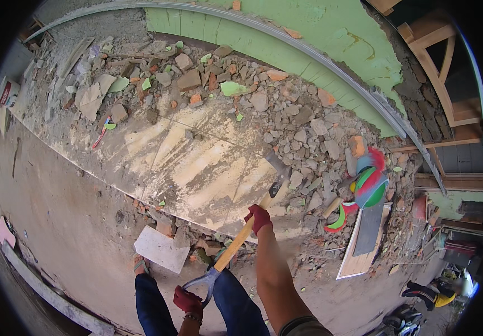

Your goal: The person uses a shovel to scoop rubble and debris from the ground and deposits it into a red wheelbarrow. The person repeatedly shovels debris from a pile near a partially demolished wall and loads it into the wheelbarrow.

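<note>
A shovel [233, 250] with a wooden shaft and a metal D-shaped handle slants up and to the right in front of me. My left hand [189, 301], in a dark red glove, is closed on the D-handle. Further up, my right hand [259, 219], gloved the same way, wraps round the shaft just below the metal socket. The dusty blade lies low at the edge of a heap of broken masonry [303, 134], partly blending into it. Left of the blade spreads a scraped, cream tiled floor [183, 162] streaked with dirt.
Rubble lines the base of a green wall [224, 31]. A multicoloured ball-like object [371, 187] and planks [364, 238] lie on the right. A red-handled tool [102, 132] rests on the tiles. By my feet is a pale broken slab [163, 249]; a bucket [9, 92] stands far left.
</note>
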Available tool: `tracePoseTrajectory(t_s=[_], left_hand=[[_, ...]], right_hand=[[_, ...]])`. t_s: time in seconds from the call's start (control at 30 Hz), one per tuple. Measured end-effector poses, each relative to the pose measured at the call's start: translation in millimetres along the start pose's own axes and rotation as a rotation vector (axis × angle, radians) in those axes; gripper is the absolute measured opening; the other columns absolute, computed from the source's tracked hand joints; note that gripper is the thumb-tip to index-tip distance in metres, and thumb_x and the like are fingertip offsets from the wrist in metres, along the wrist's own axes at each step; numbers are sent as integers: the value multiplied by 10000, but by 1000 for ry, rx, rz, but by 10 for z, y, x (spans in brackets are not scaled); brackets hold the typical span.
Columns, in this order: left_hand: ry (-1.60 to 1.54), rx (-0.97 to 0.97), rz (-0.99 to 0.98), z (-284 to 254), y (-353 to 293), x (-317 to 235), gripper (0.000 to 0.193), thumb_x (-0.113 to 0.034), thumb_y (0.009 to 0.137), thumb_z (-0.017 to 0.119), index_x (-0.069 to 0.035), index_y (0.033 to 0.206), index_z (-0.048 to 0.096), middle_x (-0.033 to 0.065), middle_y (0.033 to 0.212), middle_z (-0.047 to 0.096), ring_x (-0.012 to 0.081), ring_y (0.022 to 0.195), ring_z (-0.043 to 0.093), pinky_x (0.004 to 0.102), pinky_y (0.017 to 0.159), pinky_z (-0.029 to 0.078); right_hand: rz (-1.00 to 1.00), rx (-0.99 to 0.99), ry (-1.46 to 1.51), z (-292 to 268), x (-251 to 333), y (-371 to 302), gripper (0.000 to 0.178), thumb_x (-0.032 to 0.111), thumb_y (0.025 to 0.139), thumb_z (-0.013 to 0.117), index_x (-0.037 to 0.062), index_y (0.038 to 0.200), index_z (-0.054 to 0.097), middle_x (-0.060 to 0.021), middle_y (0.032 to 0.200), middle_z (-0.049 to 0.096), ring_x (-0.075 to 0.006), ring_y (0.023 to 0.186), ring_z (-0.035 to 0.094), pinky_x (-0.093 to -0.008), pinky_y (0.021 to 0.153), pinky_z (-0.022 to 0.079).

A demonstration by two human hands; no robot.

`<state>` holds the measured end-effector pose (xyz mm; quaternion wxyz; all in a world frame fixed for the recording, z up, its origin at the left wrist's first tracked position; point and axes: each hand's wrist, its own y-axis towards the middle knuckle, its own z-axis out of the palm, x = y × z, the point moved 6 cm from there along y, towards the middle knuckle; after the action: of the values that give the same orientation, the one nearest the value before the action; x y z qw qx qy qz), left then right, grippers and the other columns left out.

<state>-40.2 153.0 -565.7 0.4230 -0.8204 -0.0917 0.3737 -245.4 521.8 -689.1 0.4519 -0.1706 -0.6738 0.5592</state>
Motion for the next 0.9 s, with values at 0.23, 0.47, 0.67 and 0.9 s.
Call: tracePoseTrajectory(t_s=[0.23, 0.47, 0.67, 0.9], left_hand=[[50, -43, 88, -859, 487, -427, 357, -315, 918, 443, -74, 654, 443, 45, 488, 362, 205, 328, 396, 356, 310, 358], [368, -18, 533, -2240, 1099, -1761, 407, -288, 954, 458, -22, 647, 428, 45, 593, 404, 162, 566, 433, 346, 557, 367], [129, 86, 362, -3434, 1272, -3199, 439, -388, 943, 485, -63, 653, 424, 36, 466, 359, 190, 315, 369, 337, 300, 296], [497, 282, 688, -4307, 785, -4957, 435, -307, 1010, 442, -30, 675, 469, 66, 505, 410, 179, 440, 339, 375, 402, 302]], right_hand=[[23, -19, 75, 320, -750, -544, 130, 84, 795, 638, 62, 834, 517, -55, 661, 489, -187, 525, 478, -366, 501, 490], [71, -14, 118, 996, -1673, -1787, 126, 89, 795, 638, 72, 865, 534, -71, 679, 513, -209, 556, 522, -402, 529, 526], [75, -6, 311, 1715, -2496, -3142, 118, 93, 799, 641, 52, 813, 531, -70, 673, 500, -207, 542, 499, -404, 544, 525], [43, -18, 516, 2170, -3416, -4457, 166, 76, 799, 641, 18, 893, 518, -110, 676, 526, -243, 553, 546, -394, 534, 549]])
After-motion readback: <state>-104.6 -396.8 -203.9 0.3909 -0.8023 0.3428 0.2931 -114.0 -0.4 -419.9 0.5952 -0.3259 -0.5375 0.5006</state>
